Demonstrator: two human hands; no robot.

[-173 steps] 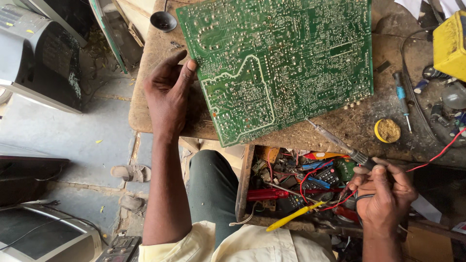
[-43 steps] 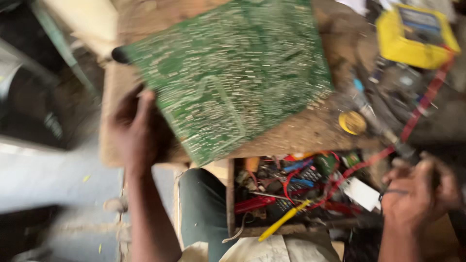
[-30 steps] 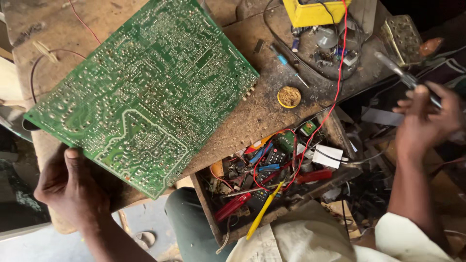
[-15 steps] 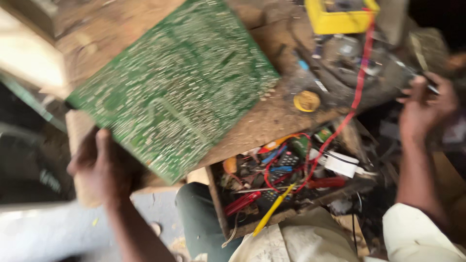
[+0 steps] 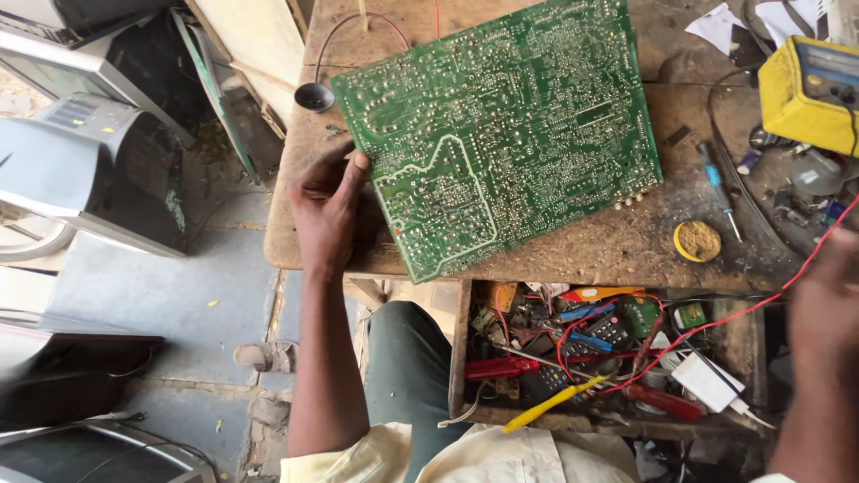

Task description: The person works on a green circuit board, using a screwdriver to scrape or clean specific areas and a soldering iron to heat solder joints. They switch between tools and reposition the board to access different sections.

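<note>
A large green circuit board (image 5: pixel 501 134) lies solder side up on a worn wooden bench (image 5: pixel 617 246), tilted with its near corner over the front edge. My left hand (image 5: pixel 327 210) grips the board's left edge, thumb on top. My right hand (image 5: pixel 823 313) is a dark blur at the right edge, beside an open drawer (image 5: pixel 461 358). A red wire (image 5: pixel 716 322) runs across the drawer towards that hand. Whether it holds anything is not visible.
The drawer holds several tools, wires and a yellow-handled screwdriver (image 5: pixel 550 404). On the bench sit a round yellow tin (image 5: pixel 697 241), a blue screwdriver (image 5: pixel 716 183) and a yellow meter (image 5: pixel 810 85). Old television sets (image 5: pixel 98 170) stand on the floor at left.
The view has swung back and steadied. My right hand dropped from the upper right to the drawer's right side. My left hand kept its grip on the board's edge.
</note>
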